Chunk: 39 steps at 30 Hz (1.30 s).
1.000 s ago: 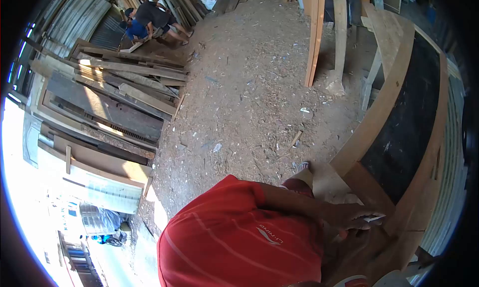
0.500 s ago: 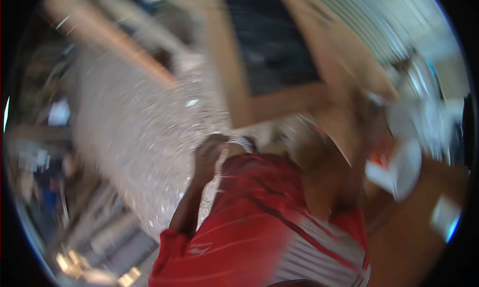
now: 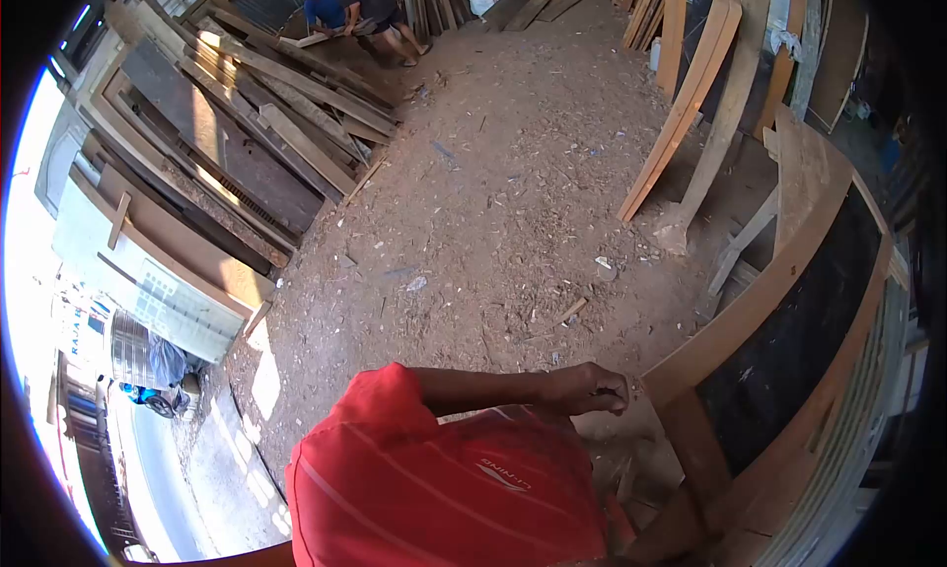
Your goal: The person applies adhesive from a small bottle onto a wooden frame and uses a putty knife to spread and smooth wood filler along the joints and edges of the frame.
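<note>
My left arm reaches across the front of my red shirt [image 3: 424,488], and my left hand [image 3: 592,388] is at its end with the fingers curled closed. Whatever is in those fingers, if anything, is too small to make out. Just right of this hand, apart from it, begins the corner of a wooden frame with a black panel [image 3: 779,360], leaning at a slant. My right hand does not show; the area at the lower right beside my body is dark.
Wood shavings and scraps cover the dirt floor [image 3: 473,232]. Stacked boards and door panels [image 3: 247,143] lean along the left. Tall planks [image 3: 691,104] stand at the right. Two people [image 3: 360,10] are low down at the far back left. A white board [image 3: 138,261] leans at left.
My view has swung round from a blurred one to a sharp view of the yard. My left arm, earlier down at my side, now crosses my body. The black-panelled frame now appears farther right.
</note>
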Each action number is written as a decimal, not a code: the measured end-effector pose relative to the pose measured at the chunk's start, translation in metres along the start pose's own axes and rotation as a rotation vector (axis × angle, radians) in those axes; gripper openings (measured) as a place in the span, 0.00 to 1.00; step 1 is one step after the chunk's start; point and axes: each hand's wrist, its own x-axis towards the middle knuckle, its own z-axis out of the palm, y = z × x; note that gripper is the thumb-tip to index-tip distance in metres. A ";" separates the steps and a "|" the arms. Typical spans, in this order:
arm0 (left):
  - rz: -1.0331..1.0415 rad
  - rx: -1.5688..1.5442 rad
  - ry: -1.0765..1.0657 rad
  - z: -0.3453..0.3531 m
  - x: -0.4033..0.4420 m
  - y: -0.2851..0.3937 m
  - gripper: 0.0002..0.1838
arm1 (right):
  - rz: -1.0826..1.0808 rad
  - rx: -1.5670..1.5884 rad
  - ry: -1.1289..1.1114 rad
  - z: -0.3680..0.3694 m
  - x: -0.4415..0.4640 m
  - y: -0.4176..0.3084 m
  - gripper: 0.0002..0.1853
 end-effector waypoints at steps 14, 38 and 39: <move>-0.104 0.005 0.110 0.026 -0.041 -0.010 0.14 | 0.074 0.011 0.079 -0.018 -0.031 0.009 0.31; 0.089 0.038 0.118 -0.080 0.083 -0.012 0.22 | 0.402 0.144 0.298 -0.021 -0.028 -0.014 0.29; 0.082 0.035 0.070 -0.074 0.094 -0.014 0.22 | 0.384 0.128 0.326 -0.026 -0.027 -0.019 0.29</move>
